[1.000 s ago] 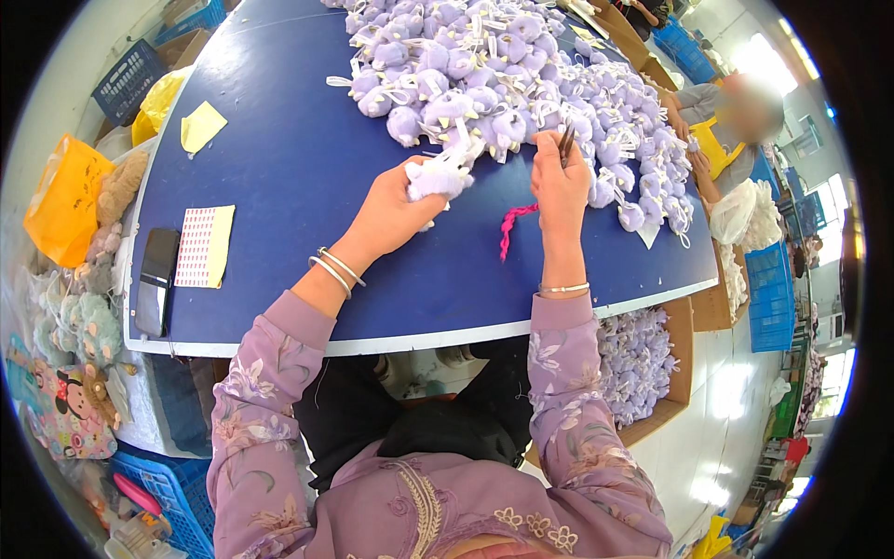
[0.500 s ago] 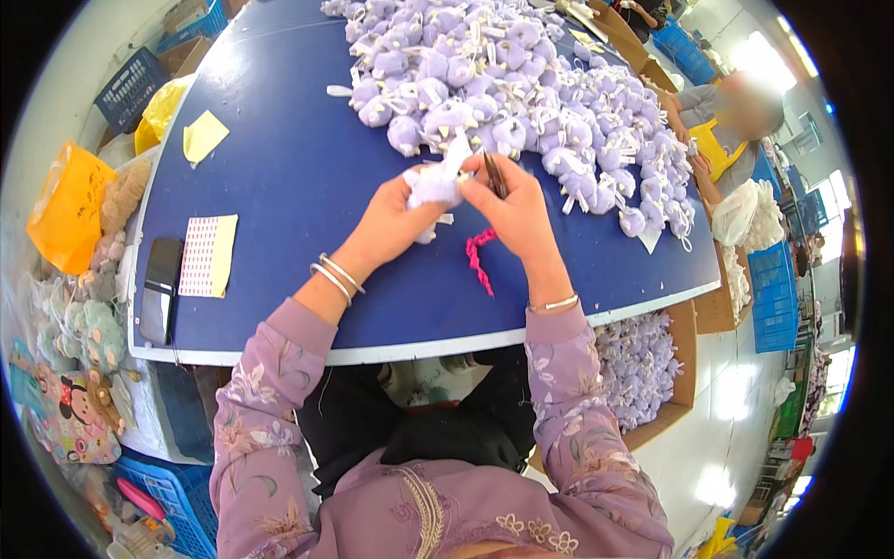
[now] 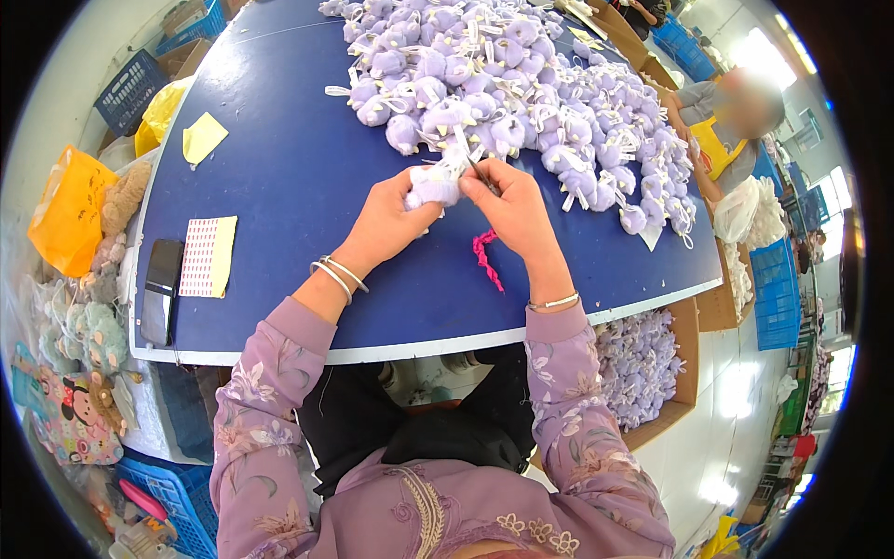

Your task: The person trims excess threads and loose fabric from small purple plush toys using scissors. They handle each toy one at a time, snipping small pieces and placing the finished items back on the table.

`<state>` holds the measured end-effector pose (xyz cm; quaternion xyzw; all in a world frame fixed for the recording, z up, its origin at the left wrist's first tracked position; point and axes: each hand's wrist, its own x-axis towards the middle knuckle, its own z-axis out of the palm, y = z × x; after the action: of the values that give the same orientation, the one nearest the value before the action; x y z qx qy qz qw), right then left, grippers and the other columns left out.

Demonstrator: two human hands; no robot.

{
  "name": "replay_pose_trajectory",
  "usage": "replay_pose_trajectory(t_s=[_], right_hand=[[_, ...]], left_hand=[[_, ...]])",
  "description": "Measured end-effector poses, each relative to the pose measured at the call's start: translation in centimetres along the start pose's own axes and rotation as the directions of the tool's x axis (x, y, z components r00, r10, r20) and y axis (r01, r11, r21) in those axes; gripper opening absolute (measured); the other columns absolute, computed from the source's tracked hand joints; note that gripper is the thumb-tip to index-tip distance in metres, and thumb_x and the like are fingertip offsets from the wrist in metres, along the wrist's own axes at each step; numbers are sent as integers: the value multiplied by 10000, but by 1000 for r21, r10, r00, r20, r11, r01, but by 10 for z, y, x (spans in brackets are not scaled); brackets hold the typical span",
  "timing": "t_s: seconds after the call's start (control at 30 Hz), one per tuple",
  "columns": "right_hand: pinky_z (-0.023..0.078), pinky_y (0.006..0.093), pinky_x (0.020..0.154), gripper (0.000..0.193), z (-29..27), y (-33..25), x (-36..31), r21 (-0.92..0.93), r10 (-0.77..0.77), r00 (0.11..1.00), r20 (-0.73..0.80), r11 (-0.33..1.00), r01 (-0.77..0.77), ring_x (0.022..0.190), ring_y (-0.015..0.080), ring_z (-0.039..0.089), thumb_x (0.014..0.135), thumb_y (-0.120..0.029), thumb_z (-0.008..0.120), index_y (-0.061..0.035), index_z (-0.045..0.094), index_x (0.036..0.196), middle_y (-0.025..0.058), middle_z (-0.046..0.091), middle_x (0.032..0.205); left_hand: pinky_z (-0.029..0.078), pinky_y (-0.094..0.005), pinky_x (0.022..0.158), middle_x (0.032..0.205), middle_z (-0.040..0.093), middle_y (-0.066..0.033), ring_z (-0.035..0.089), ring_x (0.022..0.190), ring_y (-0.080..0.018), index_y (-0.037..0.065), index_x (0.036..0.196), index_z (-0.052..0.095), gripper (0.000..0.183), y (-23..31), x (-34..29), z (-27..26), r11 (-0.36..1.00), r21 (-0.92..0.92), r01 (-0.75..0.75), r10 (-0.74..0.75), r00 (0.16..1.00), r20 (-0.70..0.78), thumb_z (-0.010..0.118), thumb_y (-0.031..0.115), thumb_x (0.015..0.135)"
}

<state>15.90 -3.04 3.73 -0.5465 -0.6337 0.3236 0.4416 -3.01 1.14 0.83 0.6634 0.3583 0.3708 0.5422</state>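
A small lilac plush toy (image 3: pixel 430 186) with a white tag is gripped in my left hand (image 3: pixel 393 216), above the blue table (image 3: pixel 307 121). My right hand (image 3: pixel 512 207) is closed on dark metal thread snips (image 3: pixel 474 168), whose tip points at the toy's upper right side. Fingers hide most of the snips, and I cannot tell whether the blades touch the toy. Below my right palm is a pink braided cord (image 3: pixel 485 261); what its upper end joins is hidden. Just beyond my hands a big heap of similar lilac plush toys (image 3: pixel 503 84) covers the table's far side.
A dark phone (image 3: pixel 162 291) and a sheet of stickers (image 3: pixel 207 257) lie at the table's left, with a yellow paper (image 3: pixel 204 139) farther off. A cardboard box (image 3: pixel 684 359) of plush toys stands below the right edge. Another person (image 3: pixel 722 130) sits at the far right.
The snips have swung from pointing upward, beside my fingers, to pointing left at the toy. My right fingers have drawn closer together, and the pink cord has shifted slightly right.
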Motion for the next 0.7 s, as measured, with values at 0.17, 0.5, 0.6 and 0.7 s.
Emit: replay_pose_trajectory(t_s=[0.17,0.5,0.6,0.7], right_hand=[[408,237,595,173,-1,5,-1,65,3,999,41,998,-5,669,48,484,869,-136,656,23,643,936,-2,618,771],[207,196,327,290,-124,-43,-42,895,-365,829,-423,-23,446,354,42,281,952,-327,527,-52,602,1009,62,671,840],[235,193,347,327,-100,-34,-16,760,-54,903,-427,520,390,398,19,339,976,-297,487,-8,608,1069,53,606,752],[298,209,415,289,-56,-9,8,445,55,995,-83,895,-13,461,35,388,968,-286,533,-30,664,990,28,597,772]], left_hand=[[493,-249,600,822,646,-33,595,684,-76,-13,1144,604,383,-1,2,-4,998,-46,40,-35,995,93,614,248,864],[432,-254,565,797,566,-35,549,700,-139,10,1212,565,578,-10,11,-6,810,-552,196,-21,952,307,348,501,998],[425,-264,553,840,566,-44,545,726,-152,11,1223,564,595,-10,6,-14,767,-617,174,7,960,279,335,512,997],[457,-262,563,929,587,-70,555,736,-147,10,1239,556,601,-12,10,-9,723,-678,131,35,974,226,326,511,1000]])
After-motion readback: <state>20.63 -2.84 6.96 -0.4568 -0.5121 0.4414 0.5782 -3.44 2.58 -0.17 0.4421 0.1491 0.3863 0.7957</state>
